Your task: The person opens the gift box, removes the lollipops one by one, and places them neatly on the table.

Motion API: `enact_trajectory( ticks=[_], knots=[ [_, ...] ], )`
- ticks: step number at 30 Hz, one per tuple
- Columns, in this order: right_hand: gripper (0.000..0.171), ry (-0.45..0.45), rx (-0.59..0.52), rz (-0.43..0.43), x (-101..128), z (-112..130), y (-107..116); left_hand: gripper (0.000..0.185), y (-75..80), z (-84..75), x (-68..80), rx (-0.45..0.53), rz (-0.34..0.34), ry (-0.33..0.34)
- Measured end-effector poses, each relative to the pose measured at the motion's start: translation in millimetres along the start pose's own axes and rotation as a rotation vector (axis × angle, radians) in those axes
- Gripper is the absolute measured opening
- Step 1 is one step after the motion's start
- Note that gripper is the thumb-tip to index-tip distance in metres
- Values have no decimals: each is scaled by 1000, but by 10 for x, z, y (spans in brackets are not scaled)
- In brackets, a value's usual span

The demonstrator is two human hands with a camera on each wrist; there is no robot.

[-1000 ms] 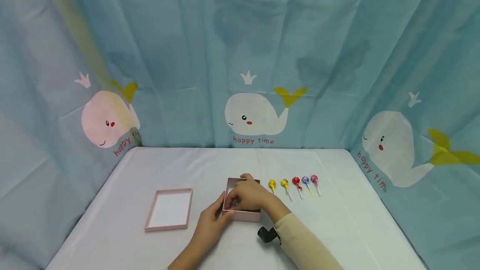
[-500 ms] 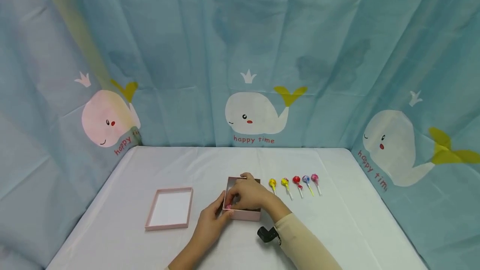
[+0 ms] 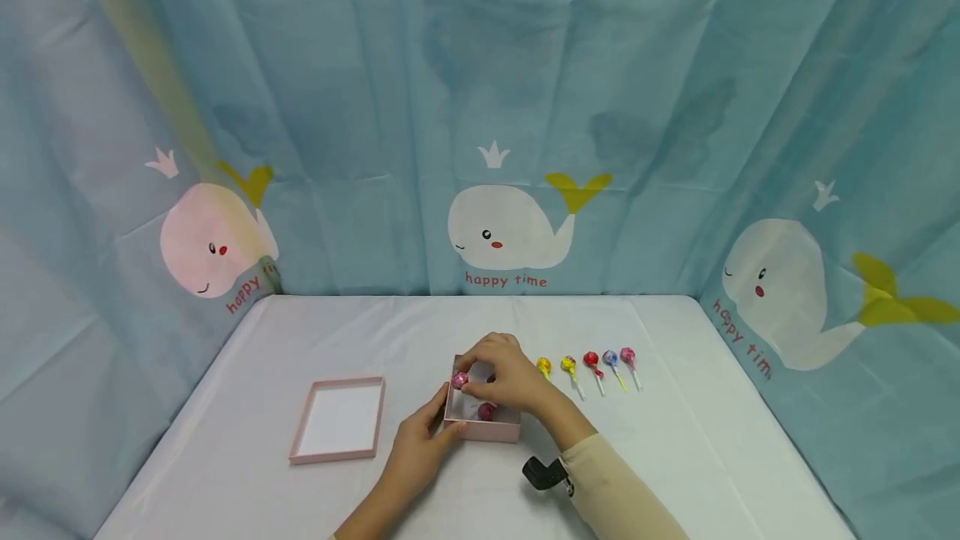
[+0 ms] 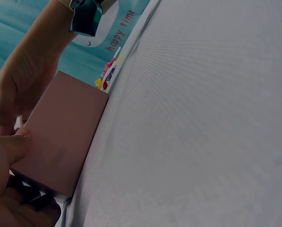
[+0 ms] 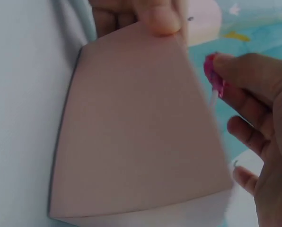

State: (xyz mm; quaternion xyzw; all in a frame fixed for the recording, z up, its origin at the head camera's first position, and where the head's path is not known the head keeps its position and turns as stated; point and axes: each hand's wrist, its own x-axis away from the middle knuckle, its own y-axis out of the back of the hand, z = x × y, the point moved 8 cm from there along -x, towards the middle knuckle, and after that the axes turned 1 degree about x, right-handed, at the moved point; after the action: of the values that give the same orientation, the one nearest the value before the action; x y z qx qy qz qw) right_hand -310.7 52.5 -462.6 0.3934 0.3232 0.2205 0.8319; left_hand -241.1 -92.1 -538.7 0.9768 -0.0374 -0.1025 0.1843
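Observation:
A pink open-topped box (image 3: pixel 491 432) stands on the table, and my left hand (image 3: pixel 420 445) grips its near left corner. In the left wrist view the thumb (image 4: pixel 14 146) lies on the box's side and the fingers go round the corner. Over the box, my right hand (image 3: pixel 504 372) pinches a pink lollipop (image 3: pixel 460 380) by its wrapped head between thumb and finger. Its white stick (image 5: pixel 213 99) points down behind the box wall in the right wrist view. A dark red-pink lollipop (image 3: pixel 487 412) lies inside the box; my right hand partly covers the interior.
Several lollipops lie in a row right of the box, among them a yellow one (image 3: pixel 569 367), a red one (image 3: pixel 592 361) and a pink one (image 3: pixel 628 356). The box's lid (image 3: pixel 337 419) lies inside-up on the left. A whale-print curtain (image 3: pixel 510 107) surrounds the table.
My right hand has risen from inside the box with the pink lollipop, uncovering the darker lollipop in it. My left hand keeps its hold on the box.

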Motion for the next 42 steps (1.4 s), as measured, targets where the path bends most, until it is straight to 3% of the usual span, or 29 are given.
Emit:
enact_trajectory(
  ticks=[5,10,14,20,31,36,42],
  knots=[
    [28,2,-31,-116,90,111,307,78,-12,-14,-3,17,3,-5],
    [24,-94,-44,-211,270,103,607,79,-31,-3,-4,37,15,21],
    [23,-168,-41,-252,467,41,776,79,-48,18,2,56,25,54],
    [24,-224,-21,-299,781,-66,918,79,-57,40,-7,62,27,51],
    [29,-409,-66,-397,1319,-328,818,80,-25,55,-3,29,8,41],
    [30,-425,-80,-432,1440,-390,718,81,-15,75,11,20,13,60],
    [30,-457,-29,-425,1518,-480,667,80,-29,37,4,34,20,35]
  ],
)
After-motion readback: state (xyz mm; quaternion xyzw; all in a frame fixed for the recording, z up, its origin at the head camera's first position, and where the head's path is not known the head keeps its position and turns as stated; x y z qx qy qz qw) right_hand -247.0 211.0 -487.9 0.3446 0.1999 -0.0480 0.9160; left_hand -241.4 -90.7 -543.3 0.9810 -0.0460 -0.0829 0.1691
